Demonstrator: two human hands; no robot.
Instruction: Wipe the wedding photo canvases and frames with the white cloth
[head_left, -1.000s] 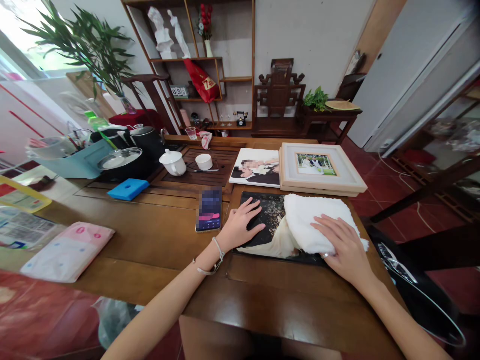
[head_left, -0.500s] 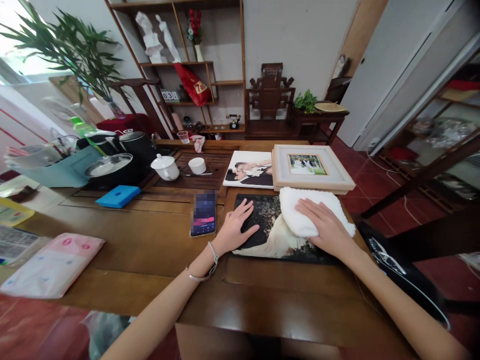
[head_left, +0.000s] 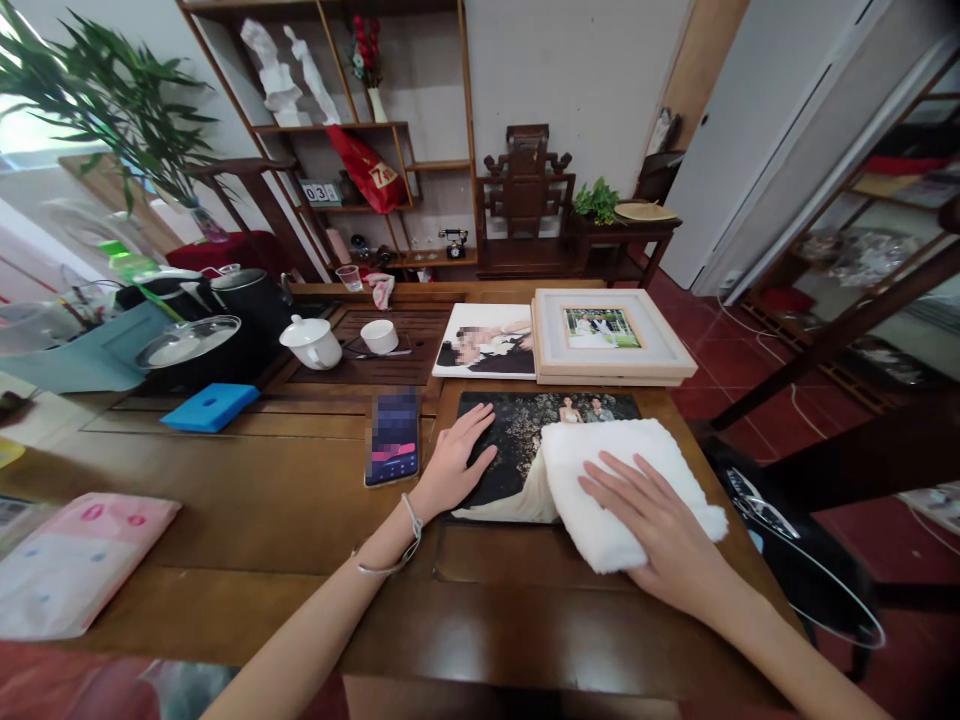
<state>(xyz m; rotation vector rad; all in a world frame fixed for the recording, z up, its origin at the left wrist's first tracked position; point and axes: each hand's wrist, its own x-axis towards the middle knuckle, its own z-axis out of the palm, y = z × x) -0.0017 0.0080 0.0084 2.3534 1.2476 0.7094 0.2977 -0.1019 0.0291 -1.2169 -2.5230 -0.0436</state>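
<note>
The right hand [head_left: 654, 520] lies spread flat on a folded white towel [head_left: 577, 450], its grip open and closed round nothing. The towel covers the near right part of a dark wedding print [head_left: 517, 440] and laps over the print's front edge onto the wooden worktop [head_left: 300, 500]. The left hand [head_left: 450, 465] presses palm-down on the print's left edge, its grip likewise open and holding nothing (a thin bracelet [head_left: 409, 520] loops the wrist). Just left of that hand a phone [head_left: 393, 440] lies face up. Behind the dark print sit a second print [head_left: 487, 345] and, close on its right, a pale framed photo [head_left: 607, 335]. Farther left are a white teapot [head_left: 309, 342], a cup [head_left: 379, 336] and a blue sponge [head_left: 210, 406], with a pink packet [head_left: 75, 560] near the front edge.
</note>
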